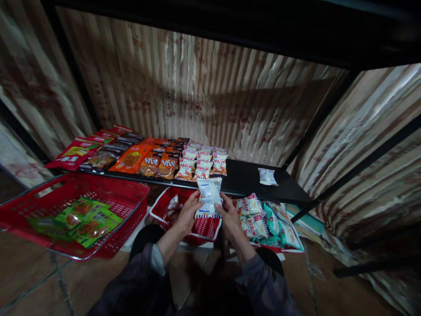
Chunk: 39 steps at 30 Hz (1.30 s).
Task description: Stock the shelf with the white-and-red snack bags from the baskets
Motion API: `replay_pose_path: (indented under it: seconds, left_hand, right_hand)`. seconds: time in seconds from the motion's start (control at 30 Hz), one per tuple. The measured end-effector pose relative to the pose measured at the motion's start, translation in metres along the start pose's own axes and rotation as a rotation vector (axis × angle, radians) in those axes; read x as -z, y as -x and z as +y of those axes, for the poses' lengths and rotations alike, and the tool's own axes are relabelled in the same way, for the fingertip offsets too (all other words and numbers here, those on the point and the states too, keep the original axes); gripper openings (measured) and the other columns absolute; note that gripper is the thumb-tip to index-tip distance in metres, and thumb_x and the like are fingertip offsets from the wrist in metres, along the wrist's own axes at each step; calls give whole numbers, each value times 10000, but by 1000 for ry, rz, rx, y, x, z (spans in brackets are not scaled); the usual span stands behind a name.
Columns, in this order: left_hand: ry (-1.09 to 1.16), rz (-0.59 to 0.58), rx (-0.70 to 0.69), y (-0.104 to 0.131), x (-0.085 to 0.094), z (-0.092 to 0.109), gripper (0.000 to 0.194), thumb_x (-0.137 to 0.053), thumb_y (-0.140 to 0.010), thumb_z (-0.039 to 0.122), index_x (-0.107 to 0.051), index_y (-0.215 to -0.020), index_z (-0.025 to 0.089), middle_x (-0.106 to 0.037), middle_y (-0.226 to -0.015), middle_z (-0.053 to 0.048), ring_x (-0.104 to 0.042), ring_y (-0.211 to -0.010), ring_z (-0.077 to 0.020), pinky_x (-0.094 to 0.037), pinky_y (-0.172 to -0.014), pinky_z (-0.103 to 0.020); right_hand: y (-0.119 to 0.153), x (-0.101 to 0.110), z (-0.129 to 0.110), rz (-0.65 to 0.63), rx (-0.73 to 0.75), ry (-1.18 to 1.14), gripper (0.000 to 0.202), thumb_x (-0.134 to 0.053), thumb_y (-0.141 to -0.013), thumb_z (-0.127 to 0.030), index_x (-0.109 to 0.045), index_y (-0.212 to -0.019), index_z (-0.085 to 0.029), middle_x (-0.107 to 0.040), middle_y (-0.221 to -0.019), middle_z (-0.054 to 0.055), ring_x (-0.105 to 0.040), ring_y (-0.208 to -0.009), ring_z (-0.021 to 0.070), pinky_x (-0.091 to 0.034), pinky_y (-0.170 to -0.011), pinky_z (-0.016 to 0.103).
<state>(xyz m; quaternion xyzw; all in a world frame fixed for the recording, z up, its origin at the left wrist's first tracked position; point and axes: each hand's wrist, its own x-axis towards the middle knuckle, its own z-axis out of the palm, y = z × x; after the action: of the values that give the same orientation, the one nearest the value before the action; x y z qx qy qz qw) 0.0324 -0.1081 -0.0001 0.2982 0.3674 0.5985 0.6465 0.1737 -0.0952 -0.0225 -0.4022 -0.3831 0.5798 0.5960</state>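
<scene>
White, pillow-shaped snack packet with a striped edge (209,198) is held between the left hand (190,212) and the right hand (229,215); each hand pinches one side of it, fingers behind and thumb toward the front. It is above the far part of a small red plastic basket with white rim (200,229), and it covers part of the black flat shelf (240,172) behind. Just beyond it, small white-and-orange packets (203,168) stand in rows on the shelf. To their left lie orange and black bags (167,166), then a large orange bag (133,156), dark bags and red bags (77,151). One pale packet (267,177) lies alone at the right. Near left, a large red perforated basket (131,199) contains green bags (94,224). Near right, another basket is full of white and teal packets (271,221). Black slanting post (358,169) stands at the right.
</scene>
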Motion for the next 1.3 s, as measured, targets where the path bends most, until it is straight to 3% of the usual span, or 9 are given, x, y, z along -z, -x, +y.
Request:
replay_pose_path:
  seconds: [0.2, 0.43, 0.57, 0.83, 1.07, 1.2, 1.3]
  left_hand:
    - [-95, -52, -66, -27, -19, 3, 682, -809, -640, 417, -552, -1212, 148, -723, -1029, -103, -683, -948, -246, -506, -843, -342]
    - [-139, -83, -155, -61, -37, 5, 647, -826, -625, 442, -584, -1144, 141, -712, -1092, -119, -674, -989, -256, -508, -865, -342]
    - [-115, -123, -189, -84, -42, 2, 610, -814, -647, 424, -592, -1141, 143, -715, -1095, -112, -672, -1005, -259, -503, -895, -355]
    - [-151, -106, -157, -117, -33, -6, 558, -781, -671, 435, -617, -1112, 136, -743, -994, -89, -699, -844, -223, -532, -744, -297]
    - [-330, -196, -7, -132, -8, -10, 517, -801, -632, 453, -673, -1017, 132, -748, -852, -61, -682, -705, -188, -517, -644, -266]
    - [-389, -252, 39, -135, -5, -11, 478, -804, -635, 439, -693, -986, 134, -744, -879, -71, -680, -734, -198, -523, -659, -282]
    - [-376, -300, 47, -139, -8, -9, 458, -811, -632, 430, -702, -971, 142, -743, -897, -68, -674, -723, -182, -519, -660, -273]
  right_hand:
    - [-20, 13, -11, 10, 73, 74, 642, -818, -613, -340, -606, -1203, -205, -719, -1098, 65, -664, -990, 239, -514, -900, 380]
    - [-47, 19, -16, -16, 163, 71, 571, -781, -700, -342, -597, -1229, -228, -697, -1184, 62, -643, -1060, 226, -502, -924, 366]
    - [-66, 24, -19, 4, 197, 70, 594, -797, -681, -331, -601, -1231, -228, -704, -1170, 63, -640, -1077, 234, -487, -959, 386]
    - [-90, 32, -8, 22, 127, 35, 575, -811, -658, -364, -621, -1184, -234, -728, -1099, 39, -658, -1031, 203, -509, -925, 349]
    - [-102, 55, 8, 24, -58, -53, 635, -753, -688, -558, -604, -1211, -231, -739, -1040, 50, -682, -935, 184, -521, -841, 312]
    - [-111, 53, 4, 8, -44, -72, 516, -768, -668, -563, -681, -1049, -226, -741, -1035, 44, -681, -855, 166, -525, -761, 269]
    - [-117, 45, 0, 18, -46, -103, 441, -803, -621, -551, -717, -889, -212, -753, -880, 19, -665, -718, 138, -516, -652, 236]
